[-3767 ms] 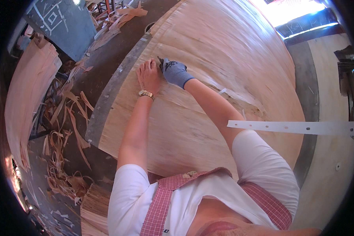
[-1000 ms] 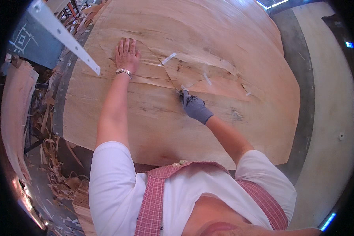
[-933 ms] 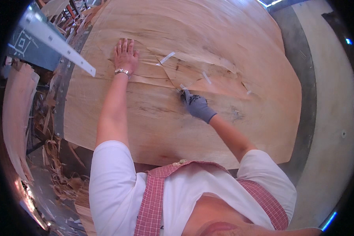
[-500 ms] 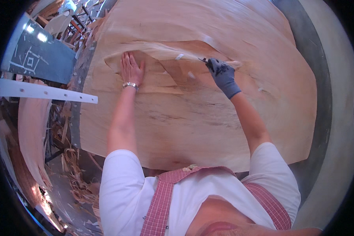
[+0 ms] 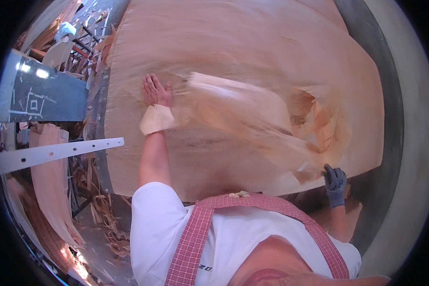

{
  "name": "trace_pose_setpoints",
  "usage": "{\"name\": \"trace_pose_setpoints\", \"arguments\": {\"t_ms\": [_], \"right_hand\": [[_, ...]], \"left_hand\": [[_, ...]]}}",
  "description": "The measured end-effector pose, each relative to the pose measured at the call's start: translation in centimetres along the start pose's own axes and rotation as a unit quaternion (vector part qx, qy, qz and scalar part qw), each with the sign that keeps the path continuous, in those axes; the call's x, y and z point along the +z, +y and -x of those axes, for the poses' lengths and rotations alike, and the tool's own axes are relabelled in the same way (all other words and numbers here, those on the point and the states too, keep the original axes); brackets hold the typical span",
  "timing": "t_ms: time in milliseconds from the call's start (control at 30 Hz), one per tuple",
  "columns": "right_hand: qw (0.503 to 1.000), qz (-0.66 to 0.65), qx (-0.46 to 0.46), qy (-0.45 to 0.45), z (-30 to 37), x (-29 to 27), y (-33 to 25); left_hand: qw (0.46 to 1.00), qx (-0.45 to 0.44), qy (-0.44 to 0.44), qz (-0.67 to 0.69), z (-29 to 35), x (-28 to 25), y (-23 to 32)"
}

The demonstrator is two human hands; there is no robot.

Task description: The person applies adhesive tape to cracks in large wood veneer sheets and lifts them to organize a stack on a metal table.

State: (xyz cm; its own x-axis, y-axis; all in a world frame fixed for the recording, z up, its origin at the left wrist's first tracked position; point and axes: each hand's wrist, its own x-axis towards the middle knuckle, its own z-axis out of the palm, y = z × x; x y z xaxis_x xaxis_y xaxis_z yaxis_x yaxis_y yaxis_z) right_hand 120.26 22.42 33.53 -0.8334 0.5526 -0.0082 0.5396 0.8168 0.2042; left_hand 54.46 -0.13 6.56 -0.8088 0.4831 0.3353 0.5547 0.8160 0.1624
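Note:
A large stack of thin tan wood veneer sheets (image 5: pixel 214 176) lies in front of me. My left hand (image 5: pixel 158 91), bare, presses flat on it with the fingers stretched out. A torn flap of veneer (image 5: pixel 243 102), blurred by motion, is lifted and slants from near that hand down to the lower right. Part of the loose veneer covers my left wrist. At the flap's lower right end, near the stack's front edge, my right hand (image 5: pixel 336 183) in a grey glove is closed on the veneer. Any tool in that hand is hidden.
To the left stand a blue-grey panel (image 5: pixel 47 95) with chalk marks and a pale bar with holes (image 5: pixel 62 151) reaching toward the stack. Veneer scraps (image 5: pixel 105 221) lie on the floor there. A dark grey curved border (image 5: pixel 391 109) runs along the right side.
My right hand has swept from the middle of the stack toward me and right, pulling up a veneer flap. The small dark tool in it no longer shows. My left hand stays nearly in place.

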Motion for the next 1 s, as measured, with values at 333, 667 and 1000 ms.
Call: {"name": "trace_pose_setpoints", "arguments": {"t_ms": [333,667,1000], "right_hand": [[0.941,-0.318,-0.042,0.108,-20.3,-1.4,-13.1],[0.866,-0.404,-0.235,-0.177,-43.7,10.5,-38.0],[0.876,-0.376,-0.168,-0.252,-45.9,12.8,-37.3]], "left_hand": [[1.000,-0.013,-0.017,-0.021,0.1,0.2,-1.2],[1.000,-0.012,-0.022,0.010,-0.5,-0.4,-0.9],[0.987,-0.001,-0.101,0.126,16.2,-17.6,1.0]]}}
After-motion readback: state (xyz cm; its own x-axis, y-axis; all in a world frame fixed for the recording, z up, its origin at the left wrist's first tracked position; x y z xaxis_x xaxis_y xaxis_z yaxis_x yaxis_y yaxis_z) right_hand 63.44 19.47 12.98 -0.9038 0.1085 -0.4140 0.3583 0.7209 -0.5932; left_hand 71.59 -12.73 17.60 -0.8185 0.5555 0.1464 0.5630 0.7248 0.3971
